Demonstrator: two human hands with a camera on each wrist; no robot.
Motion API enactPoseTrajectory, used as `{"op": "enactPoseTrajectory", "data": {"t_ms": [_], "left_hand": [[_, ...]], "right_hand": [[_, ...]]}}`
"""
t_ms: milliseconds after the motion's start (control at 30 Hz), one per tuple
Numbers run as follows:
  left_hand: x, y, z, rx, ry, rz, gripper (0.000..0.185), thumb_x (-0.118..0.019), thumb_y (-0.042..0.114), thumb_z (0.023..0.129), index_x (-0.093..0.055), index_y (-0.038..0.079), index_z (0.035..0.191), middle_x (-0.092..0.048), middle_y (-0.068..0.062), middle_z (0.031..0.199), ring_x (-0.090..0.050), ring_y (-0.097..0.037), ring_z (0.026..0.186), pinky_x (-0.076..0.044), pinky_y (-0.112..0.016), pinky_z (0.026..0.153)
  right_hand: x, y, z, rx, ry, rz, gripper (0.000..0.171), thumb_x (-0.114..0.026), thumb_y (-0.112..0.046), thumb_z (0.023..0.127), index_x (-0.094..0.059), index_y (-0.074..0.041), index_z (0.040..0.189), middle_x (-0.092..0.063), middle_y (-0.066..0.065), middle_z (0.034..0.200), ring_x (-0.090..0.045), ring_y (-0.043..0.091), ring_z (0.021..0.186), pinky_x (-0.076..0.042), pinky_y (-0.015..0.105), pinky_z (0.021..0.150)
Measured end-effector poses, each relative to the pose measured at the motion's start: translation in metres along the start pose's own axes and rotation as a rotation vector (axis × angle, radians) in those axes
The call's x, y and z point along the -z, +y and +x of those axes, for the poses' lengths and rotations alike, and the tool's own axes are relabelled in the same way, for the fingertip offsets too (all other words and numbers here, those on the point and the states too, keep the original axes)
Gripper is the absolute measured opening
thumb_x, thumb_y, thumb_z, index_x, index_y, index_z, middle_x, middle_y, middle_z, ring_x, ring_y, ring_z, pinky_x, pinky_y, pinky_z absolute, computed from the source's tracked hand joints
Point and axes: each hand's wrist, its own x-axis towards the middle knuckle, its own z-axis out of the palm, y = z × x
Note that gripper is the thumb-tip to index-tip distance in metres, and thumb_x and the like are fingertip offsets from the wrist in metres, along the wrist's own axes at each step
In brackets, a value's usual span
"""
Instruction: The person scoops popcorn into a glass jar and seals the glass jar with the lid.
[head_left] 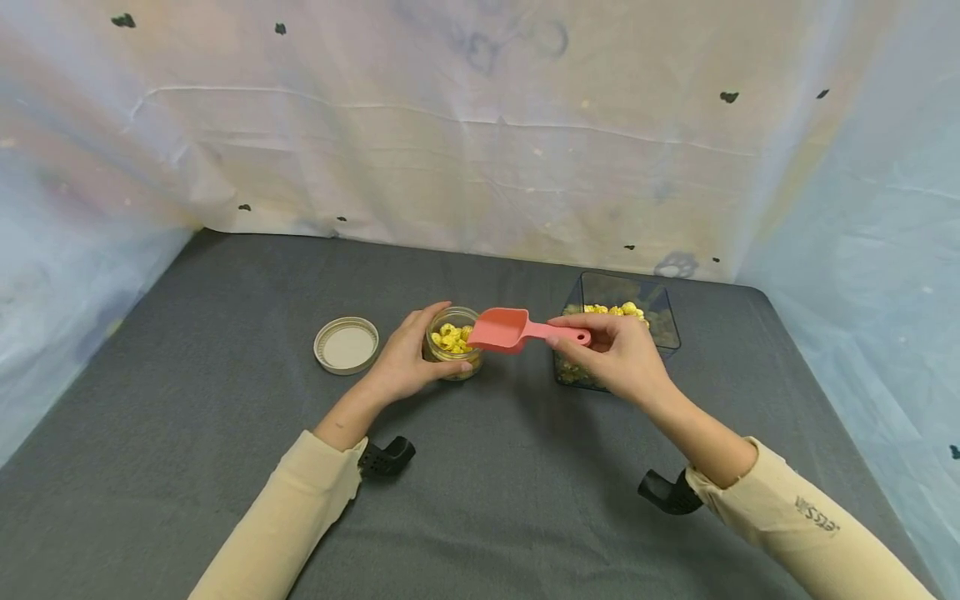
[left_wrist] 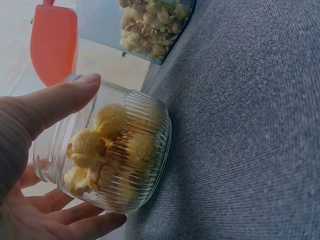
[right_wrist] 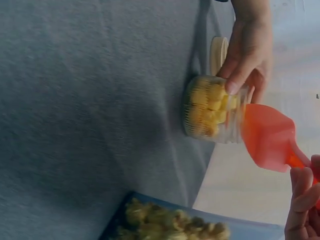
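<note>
My left hand [head_left: 408, 354] grips a ribbed glass jar [left_wrist: 145, 150] around its side, thumb on one side and fingers on the other. Yellow popcorn [head_left: 452, 338] fills part of the jar. In my right hand [head_left: 618, 350] is the handle of a red plastic scoop [head_left: 501, 329], pinched between thumb and fingers. The scoop's front edge is over the jar's mouth in the head view, and its bowl looks empty there. Behind the right hand stands a clear rectangular container [head_left: 667, 321] of popcorn, partly hidden by that hand.
A round jar lid [head_left: 347, 345] lies on the grey cloth-covered table [head_left: 480, 483], left of the left hand. Black wrist mounts [head_left: 386, 458] extend from both sleeves. A pale sheet [head_left: 465, 150] hangs along the table's back edge, with bluish sheeting at the sides.
</note>
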Motion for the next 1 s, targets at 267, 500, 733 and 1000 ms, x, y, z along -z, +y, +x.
{"op": "enactPoseTrajectory", "data": {"t_ms": [267, 500, 733, 1000], "left_hand": [[0.0, 0.0, 0.0, -0.001, 0.005, -0.004, 0.091, -0.083, 0.028, 0.075, -0.033, 0.01, 0.148, -0.041, -0.021, 0.14, -0.044, -0.037, 0.128, -0.036, -0.056, 0.103], [-0.001, 0.0, 0.0, -0.006, 0.009, -0.003, 0.091, -0.084, 0.027, 0.075, -0.033, 0.009, 0.148, -0.043, -0.022, 0.139, -0.045, -0.037, 0.126, -0.036, -0.057, 0.103], [-0.001, 0.0, 0.0, 0.004, 0.007, 0.003, 0.092, -0.084, 0.028, 0.075, -0.033, 0.01, 0.149, -0.042, -0.021, 0.139, -0.045, -0.037, 0.126, -0.037, -0.056, 0.102], [-0.001, 0.001, 0.0, 0.005, 0.0, 0.007, 0.092, -0.083, 0.028, 0.075, -0.032, 0.009, 0.149, -0.041, -0.021, 0.14, -0.044, -0.037, 0.128, -0.036, -0.057, 0.103]], "right_hand": [[-0.006, 0.018, -0.013, 0.002, 0.017, -0.019, 0.028, -0.073, -0.023, 0.087, -0.072, -0.008, 0.11, -0.07, 0.011, 0.079, -0.065, 0.015, 0.065, -0.047, 0.024, 0.055], [-0.01, 0.028, -0.018, 0.007, 0.014, -0.011, 0.027, -0.073, -0.021, 0.086, -0.072, -0.008, 0.109, -0.07, 0.007, 0.076, -0.065, 0.01, 0.061, -0.053, 0.027, 0.053], [-0.011, 0.033, -0.019, 0.008, -0.005, 0.011, 0.028, -0.073, -0.019, 0.086, -0.071, -0.006, 0.111, -0.072, 0.014, 0.082, -0.067, 0.007, 0.066, -0.056, 0.037, 0.056], [-0.013, 0.032, -0.019, -0.012, 0.001, 0.01, 0.028, -0.073, -0.019, 0.086, -0.071, -0.004, 0.11, -0.072, 0.012, 0.081, -0.065, 0.007, 0.063, -0.055, 0.035, 0.054]]}}
